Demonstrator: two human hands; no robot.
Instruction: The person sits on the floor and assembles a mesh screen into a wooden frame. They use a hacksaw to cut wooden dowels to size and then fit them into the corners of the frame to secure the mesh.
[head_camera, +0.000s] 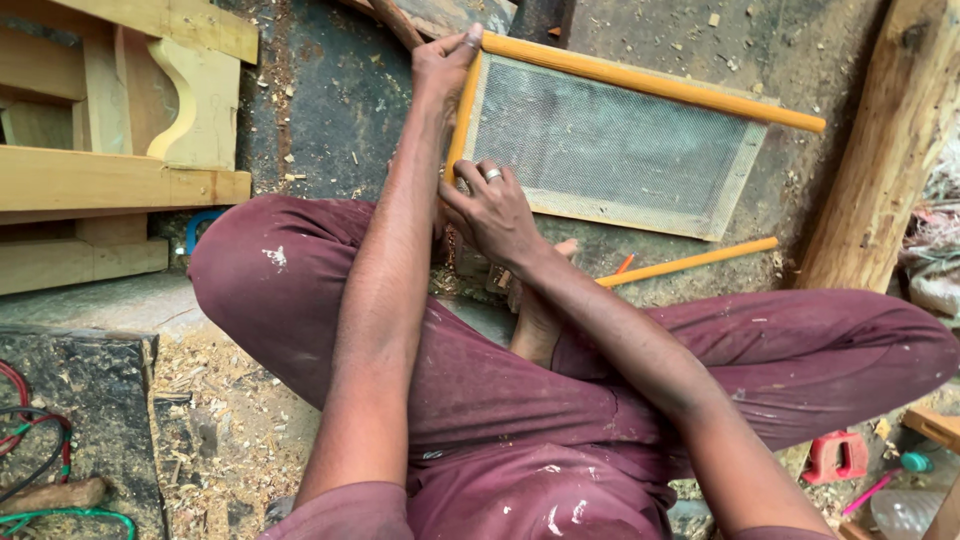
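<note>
- Down on the floor we go: a mesh frame lies flat on the dark, sawdust-strewn ground, just ahead of the person's crossed legs in maroon trousers.
- It's a rectangular panel: grey, fine-woven mesh in the middle, a pale flat wooden border around it, and rounded orange-yellow rails along the top and left edges.
- The top rail runs past the panel's right corner and sticks out on its own.
- The panel sits at a slant, its right end lower in view than its left.
- Left hand is stretched out to the far left corner, fingers curled over the joint where the two orange rails meet: clamped on the frame.
- Right hand, a ring on one finger, is closed around the lower end of the left rail, pinching it near the panel's near corner.
- A loose orange rod lies on the ground just below the frame, clear of both hands.
- Off to the left stands a pale wooden structure of unfinished boards; a rough timber post leans at the right.
- Coloured cables curl at the lower left, and a small red object sits lower right.
</note>
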